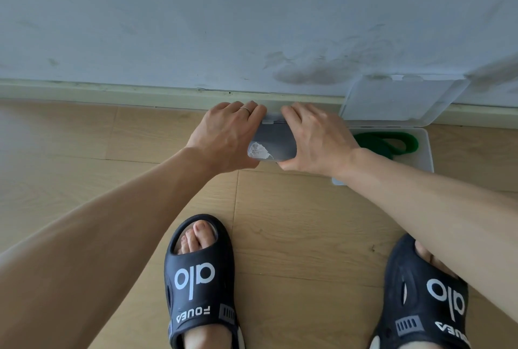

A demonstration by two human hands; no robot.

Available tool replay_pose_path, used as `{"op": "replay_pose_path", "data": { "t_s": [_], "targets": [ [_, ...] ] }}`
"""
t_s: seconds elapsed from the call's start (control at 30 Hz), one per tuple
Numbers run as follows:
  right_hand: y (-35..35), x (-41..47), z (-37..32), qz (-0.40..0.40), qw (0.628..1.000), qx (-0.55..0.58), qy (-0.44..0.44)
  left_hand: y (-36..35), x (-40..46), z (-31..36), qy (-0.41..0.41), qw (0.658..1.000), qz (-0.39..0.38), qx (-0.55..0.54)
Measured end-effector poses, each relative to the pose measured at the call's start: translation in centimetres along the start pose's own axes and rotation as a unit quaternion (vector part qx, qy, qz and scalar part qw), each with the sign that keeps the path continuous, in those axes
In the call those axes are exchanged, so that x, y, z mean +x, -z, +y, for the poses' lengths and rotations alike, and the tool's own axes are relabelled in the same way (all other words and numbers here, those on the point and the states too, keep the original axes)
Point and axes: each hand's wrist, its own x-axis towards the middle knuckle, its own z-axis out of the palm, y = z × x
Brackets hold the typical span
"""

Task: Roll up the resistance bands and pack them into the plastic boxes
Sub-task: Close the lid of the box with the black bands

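Hands meet at centre frame on a closed plastic box (273, 141) with dark contents: the left hand (227, 135) and right hand (316, 135) clasp its two ends, fingers curled over the far edge near the latch. Closing looks to be the step in hand. Right of it, an open box (427, 149) holds a green band (392, 142), lid (400, 99) raised; shutting that likely follows.

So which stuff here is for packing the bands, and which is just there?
For the job:
- closed plastic box, held between the left hand and right hand
- open plastic box, lid up
- green band lying inside it

Just there:
- black slippers on the person's feet
- wooden floor
- scuffed wall
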Motion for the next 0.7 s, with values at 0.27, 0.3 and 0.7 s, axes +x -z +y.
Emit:
{"op": "replay_pose_path", "data": {
  "t_s": [0.27,0.3,0.7],
  "targets": [
    [-0.9,-0.3,0.7,0.058,0.998,0.02,-0.008,0.4,-2.1,-3.4,0.114,0.968,-0.073,-0.213],
    [-1.0,-0.4,0.7,0.062,0.998,0.021,-0.012,0.3,-3.1,-4.1,0.15,0.957,-0.071,-0.24],
    [-1.7,-1.8,-0.3,0.087,0.996,-0.027,0.014,0.4,-2.3,-2.2,0.473,0.412,-0.255,-0.735]
  ]
}}
